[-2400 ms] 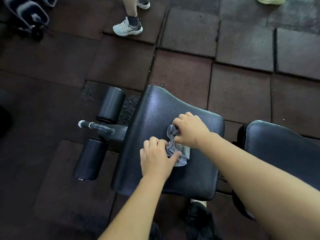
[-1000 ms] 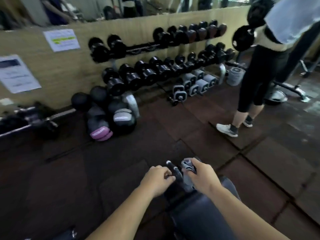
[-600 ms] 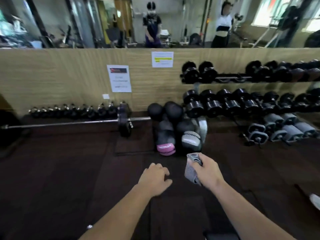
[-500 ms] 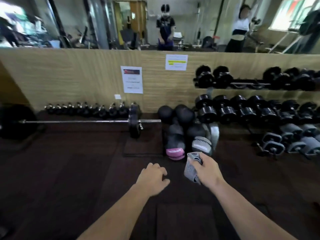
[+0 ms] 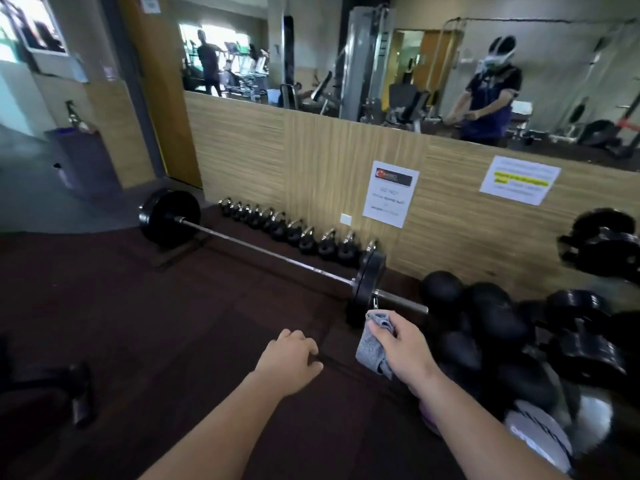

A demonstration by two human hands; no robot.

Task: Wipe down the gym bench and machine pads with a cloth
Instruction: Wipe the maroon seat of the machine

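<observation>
Two bare forearms reach out low over the dark rubber floor [image 5: 138,323]. The left hand [image 5: 288,358] hangs palm down with its fingers loosely curled under and nothing in them. The right hand [image 5: 405,351], just beside it, clutches the grey cloth [image 5: 370,346]: thumb and fingers close round its bunched upper part, a small fold sticks up above the knuckles, and the rest droops from the palm side, clear of the floor. Beyond the hands a barbell [image 5: 263,249] lies slantwise on the floor, one black plate near the floor's far left corner and the other just past the cloth. Behind the bar a row of small kettlebells [image 5: 294,232] stands along the floor's far edge, against the wood-panelled wall [image 5: 311,174]. Two paper notices [image 5: 390,194] are stuck to that wall; their print is too blurred to read. Above the panelling runs a mirror [image 5: 363,64], and in it a reflected person [image 5: 488,95] stands with both hands held together in front of the body. Toward the floor's right edge black medicine balls [image 5: 491,313] are piled near the right forearm, with dark dumbbells [image 5: 602,251] behind them. Near the floor's near left corner sits a dark blurred object [image 5: 81,393] that I cannot make out.
</observation>
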